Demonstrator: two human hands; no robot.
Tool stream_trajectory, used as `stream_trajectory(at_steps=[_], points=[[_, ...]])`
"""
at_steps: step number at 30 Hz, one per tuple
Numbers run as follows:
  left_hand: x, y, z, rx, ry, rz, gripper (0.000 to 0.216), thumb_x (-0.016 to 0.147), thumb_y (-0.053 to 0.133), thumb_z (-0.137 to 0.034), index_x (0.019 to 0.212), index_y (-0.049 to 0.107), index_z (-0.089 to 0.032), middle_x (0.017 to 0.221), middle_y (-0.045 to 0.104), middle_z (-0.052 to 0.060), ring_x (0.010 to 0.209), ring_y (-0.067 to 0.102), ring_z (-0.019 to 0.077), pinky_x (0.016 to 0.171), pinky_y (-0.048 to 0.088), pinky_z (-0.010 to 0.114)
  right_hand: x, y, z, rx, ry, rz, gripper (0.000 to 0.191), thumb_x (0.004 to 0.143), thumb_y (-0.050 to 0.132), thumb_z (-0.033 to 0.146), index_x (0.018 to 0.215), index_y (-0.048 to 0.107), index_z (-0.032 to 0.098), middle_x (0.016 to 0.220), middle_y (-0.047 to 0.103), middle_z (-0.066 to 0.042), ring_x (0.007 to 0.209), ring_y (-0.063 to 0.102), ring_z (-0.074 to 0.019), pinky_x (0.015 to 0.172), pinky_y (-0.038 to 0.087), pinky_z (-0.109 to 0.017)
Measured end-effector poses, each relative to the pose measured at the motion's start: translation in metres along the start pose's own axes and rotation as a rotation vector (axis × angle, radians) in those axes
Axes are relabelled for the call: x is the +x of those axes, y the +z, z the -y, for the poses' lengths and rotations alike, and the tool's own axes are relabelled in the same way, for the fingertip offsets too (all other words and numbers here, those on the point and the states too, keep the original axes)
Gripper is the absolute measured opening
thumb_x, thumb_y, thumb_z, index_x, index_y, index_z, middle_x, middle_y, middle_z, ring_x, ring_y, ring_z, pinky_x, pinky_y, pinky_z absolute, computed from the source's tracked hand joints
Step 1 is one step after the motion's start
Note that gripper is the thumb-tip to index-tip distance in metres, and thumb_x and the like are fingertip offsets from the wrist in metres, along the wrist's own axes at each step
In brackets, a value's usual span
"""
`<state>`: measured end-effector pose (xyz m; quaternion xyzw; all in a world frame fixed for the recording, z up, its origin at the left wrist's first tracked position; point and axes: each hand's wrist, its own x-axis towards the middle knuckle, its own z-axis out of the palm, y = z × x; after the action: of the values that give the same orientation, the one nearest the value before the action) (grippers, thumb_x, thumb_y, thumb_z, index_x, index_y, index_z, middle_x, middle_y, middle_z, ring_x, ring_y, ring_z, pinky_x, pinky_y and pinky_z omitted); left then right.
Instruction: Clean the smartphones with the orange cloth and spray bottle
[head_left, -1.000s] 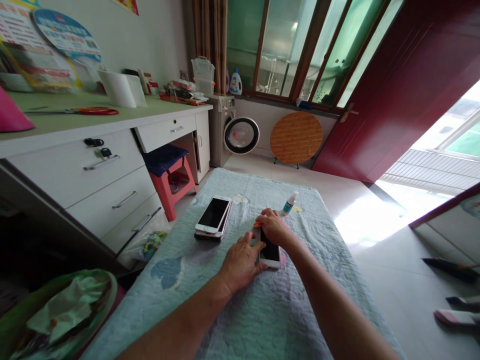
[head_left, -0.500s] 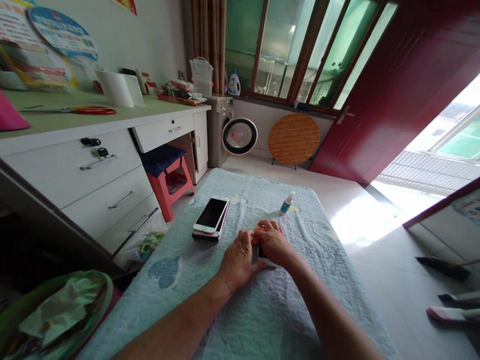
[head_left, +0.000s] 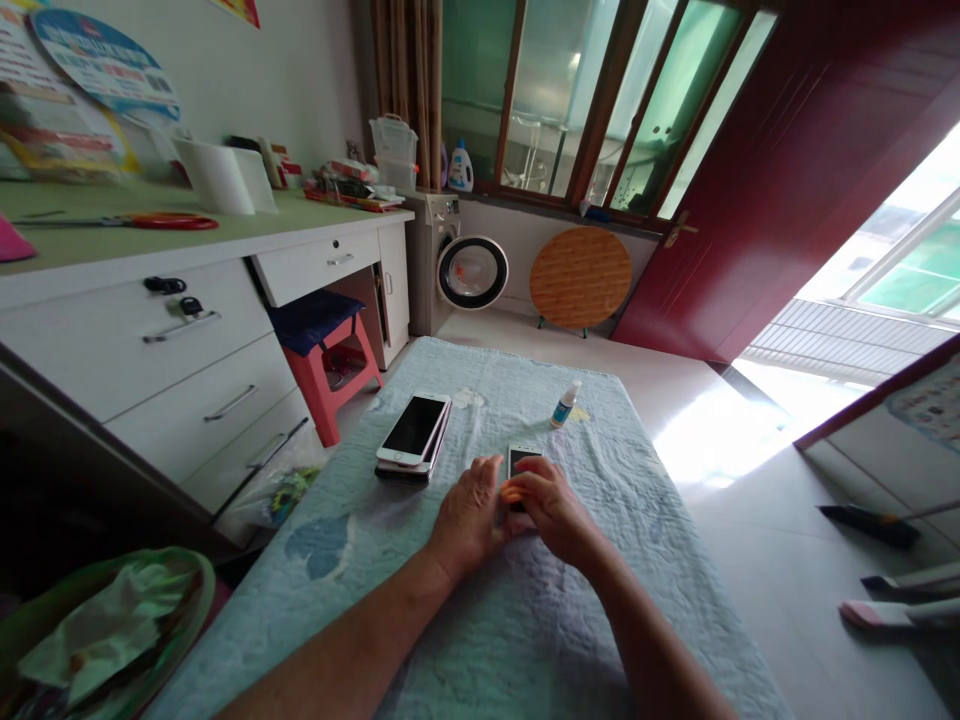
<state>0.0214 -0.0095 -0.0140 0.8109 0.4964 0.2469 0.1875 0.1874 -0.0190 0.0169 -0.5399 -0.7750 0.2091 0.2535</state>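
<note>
A white-framed smartphone [head_left: 525, 452] with a dark screen lies on the cloth-covered table, its lower part hidden by my hands. My left hand [head_left: 469, 507] curves along the phone's left side, thumb at the bottom end, and holds it. Pinched in the fingers of my right hand [head_left: 553, 500] is a small orange pad [head_left: 512, 492], over the phone's screen; its exact kind is hard to make out. Left of my hands rests a stack of phones, a white one [head_left: 415, 430] on top. Beyond my right hand stands a small spray bottle [head_left: 565, 404].
A light blue quilted cloth [head_left: 480, 640] covers the table. At the left are a drawer desk [head_left: 195, 340], a pink stool [head_left: 322, 370] and a green bin [head_left: 202, 580]. A washing machine [head_left: 427, 280] with its door open and a round wooden tabletop [head_left: 581, 278] stand behind.
My right hand has moved down the phone toward me with the orange pad, uncovering the phone's upper end. My left hand still holds its side. The view has shifted slightly.
</note>
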Motion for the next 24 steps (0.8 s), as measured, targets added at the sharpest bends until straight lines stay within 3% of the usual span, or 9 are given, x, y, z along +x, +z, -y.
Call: stream_trajectory(at_steps=[2, 4, 9, 14, 20, 24], points=[[0.000, -0.004, -0.001, 0.033, 0.031, 0.027, 0.077, 0.075, 0.072, -0.043, 0.138, 0.035, -0.018, 0.140, 0.045, 0.016, 0.127, 0.043, 0.0334, 0.104, 0.039, 0.048, 0.005, 0.000, -0.009, -0.072, 0.061, -0.207, 0.025, 0.093, 0.047, 0.023, 0.099, 0.071, 0.026, 0.118, 0.051, -0.007, 0.112, 0.046, -0.0217, 0.099, 0.038, -0.037], [0.000, -0.008, -0.003, 0.046, 0.086, 0.069, 0.069, 0.078, 0.069, -0.047, 0.136, 0.042, -0.022, 0.140, 0.048, 0.012, 0.124, 0.046, 0.0327, 0.103, 0.038, 0.048, 0.008, 0.001, -0.017, -0.172, 0.121, -0.311, 0.026, 0.095, 0.046, 0.028, 0.100, 0.071, 0.027, 0.112, 0.053, -0.007, 0.105, 0.047, -0.0222, 0.097, 0.038, -0.037], [0.001, -0.013, -0.005, 0.003, 0.188, 0.113, 0.051, 0.085, 0.064, -0.045, 0.131, 0.054, -0.026, 0.136, 0.056, 0.005, 0.121, 0.047, 0.0299, 0.102, 0.039, 0.046, 0.005, 0.007, -0.024, -0.251, 0.093, -0.186, 0.027, 0.095, 0.046, 0.026, 0.105, 0.071, 0.030, 0.101, 0.056, -0.004, 0.093, 0.048, -0.0186, 0.087, 0.038, -0.030], [0.002, -0.012, -0.004, -0.021, 0.217, 0.110, 0.044, 0.086, 0.064, -0.041, 0.127, 0.057, -0.026, 0.134, 0.058, 0.004, 0.118, 0.050, 0.0277, 0.101, 0.040, 0.044, 0.006, 0.009, -0.026, -0.288, 0.065, -0.181, 0.027, 0.093, 0.048, 0.021, 0.103, 0.072, 0.031, 0.100, 0.056, -0.004, 0.093, 0.047, -0.0183, 0.086, 0.035, -0.029], [0.003, -0.012, -0.003, 0.023, 0.173, 0.132, 0.040, 0.084, 0.067, -0.033, 0.122, 0.063, -0.023, 0.137, 0.056, 0.007, 0.121, 0.050, 0.0301, 0.102, 0.041, 0.047, 0.015, 0.001, -0.038, -0.370, 0.227, -0.258, 0.025, 0.094, 0.047, 0.026, 0.102, 0.071, 0.026, 0.092, 0.055, -0.005, 0.089, 0.049, -0.0186, 0.081, 0.037, -0.028], [0.002, -0.010, -0.003, 0.018, 0.170, 0.130, 0.040, 0.084, 0.066, -0.033, 0.123, 0.063, -0.024, 0.138, 0.056, 0.007, 0.121, 0.051, 0.0298, 0.102, 0.041, 0.047, 0.015, -0.002, -0.042, -0.374, 0.292, -0.417, 0.029, 0.096, 0.041, 0.032, 0.096, 0.067, 0.020, 0.089, 0.055, -0.006, 0.085, 0.051, -0.0188, 0.078, 0.038, -0.028]])
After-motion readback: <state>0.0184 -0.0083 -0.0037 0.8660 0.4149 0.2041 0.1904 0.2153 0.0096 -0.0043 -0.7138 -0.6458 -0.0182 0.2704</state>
